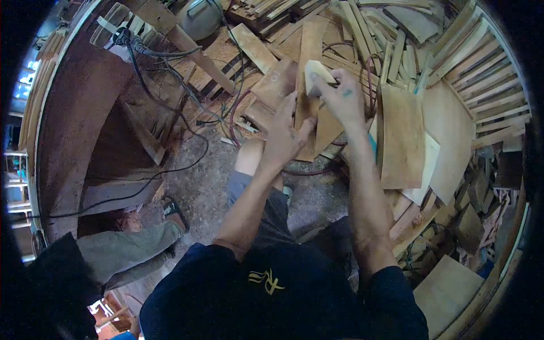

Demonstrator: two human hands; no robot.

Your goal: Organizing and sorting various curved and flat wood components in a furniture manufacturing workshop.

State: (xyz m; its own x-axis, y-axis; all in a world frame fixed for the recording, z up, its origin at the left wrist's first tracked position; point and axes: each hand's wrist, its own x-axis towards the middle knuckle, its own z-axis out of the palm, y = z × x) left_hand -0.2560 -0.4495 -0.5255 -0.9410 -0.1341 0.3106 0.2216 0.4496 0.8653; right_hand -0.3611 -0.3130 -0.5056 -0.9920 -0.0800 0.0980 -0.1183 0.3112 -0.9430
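My left hand (283, 133) is spread flat against a narrow upright wooden board (310, 56), pressing its lower part. My right hand (340, 93) is shut on a pale folded pad (316, 72), likely sandpaper, held against the same board near its middle. Both forearms reach up from the lower edge over my knees. The board's bottom end is hidden behind my hands.
Stacked wood slats and plywood sheets (402, 136) crowd the right and top. Black cables (170, 73) trail over scrap boards at upper left. A dark wooden frame (113, 147) stands at left. Another person's leg and sandalled foot (170, 212) rest on the concrete floor at lower left.
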